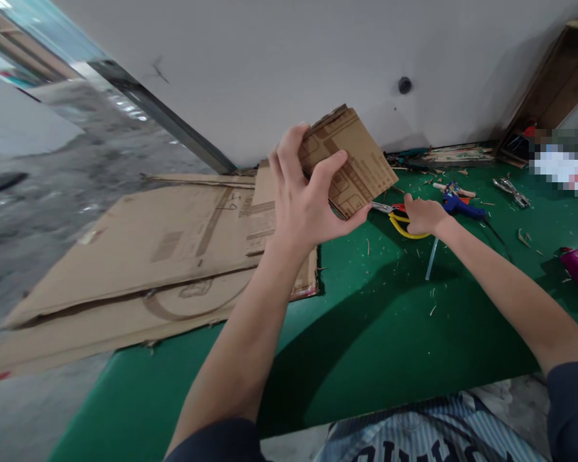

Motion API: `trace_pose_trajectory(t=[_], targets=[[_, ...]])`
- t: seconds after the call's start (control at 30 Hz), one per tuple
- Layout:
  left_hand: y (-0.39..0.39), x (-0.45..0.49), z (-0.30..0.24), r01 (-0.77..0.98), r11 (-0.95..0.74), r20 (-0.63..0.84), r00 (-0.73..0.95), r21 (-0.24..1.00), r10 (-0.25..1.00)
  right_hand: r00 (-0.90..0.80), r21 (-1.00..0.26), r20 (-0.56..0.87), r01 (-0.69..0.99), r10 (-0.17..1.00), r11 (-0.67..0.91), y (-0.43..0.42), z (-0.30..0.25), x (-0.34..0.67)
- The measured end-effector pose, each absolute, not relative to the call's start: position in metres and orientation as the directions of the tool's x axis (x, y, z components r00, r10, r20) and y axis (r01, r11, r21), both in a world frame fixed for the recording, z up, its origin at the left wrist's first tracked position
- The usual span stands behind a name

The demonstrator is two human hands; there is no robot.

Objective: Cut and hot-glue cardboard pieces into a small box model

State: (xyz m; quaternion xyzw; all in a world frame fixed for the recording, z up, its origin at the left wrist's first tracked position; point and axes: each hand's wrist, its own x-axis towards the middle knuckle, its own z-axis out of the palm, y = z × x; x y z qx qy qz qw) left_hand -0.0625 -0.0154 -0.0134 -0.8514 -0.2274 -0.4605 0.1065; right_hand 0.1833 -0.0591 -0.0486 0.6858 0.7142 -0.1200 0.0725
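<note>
Pinching one cardboard piece (354, 160) in left hand (308, 205) fingers (289, 151) | right hand (424, 217) fingers (411, 224) closed on one yellow-handled tool (399, 226)

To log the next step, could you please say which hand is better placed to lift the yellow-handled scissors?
Probably the right hand: it rests on the scissors, while the left hand holds the cardboard piece up.

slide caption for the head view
Left hand holds a brown cardboard piece above the green table; right hand grips a yellow-handled cutting tool.
</note>
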Motion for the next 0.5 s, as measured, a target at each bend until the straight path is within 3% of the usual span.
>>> trace_pose_trajectory(t=[0.17,0.3,0.4,0.43,0.5], targets=[[-0.009,-0.07,-0.015,0.469,-0.883,0.825,0.491,0.02,0.279,0.03,-0.255,-0.215,0.963,0.976,-0.086,-0.049,-0.051,0.203],[-0.007,-0.071,-0.017,0.474,-0.88,0.842,0.462,0.031,0.278,-0.01,-0.544,-0.196,0.833,0.981,-0.1,-0.05,-0.047,0.226],[-0.009,-0.068,-0.019,0.483,-0.875,0.842,0.454,0.041,0.29,-0.115,-0.857,-0.182,0.506,0.977,-0.1,-0.068,-0.042,0.231],[-0.01,-0.067,-0.019,0.489,-0.872,0.843,0.453,0.036,0.29,-0.153,-0.938,-0.196,0.317,0.969,-0.14,-0.075,-0.041,0.23],[-0.009,-0.067,-0.019,0.508,-0.861,0.85,0.446,0.018,0.281,-0.221,-0.983,-0.181,0.07,0.958,-0.17,-0.089,-0.042,0.224]])
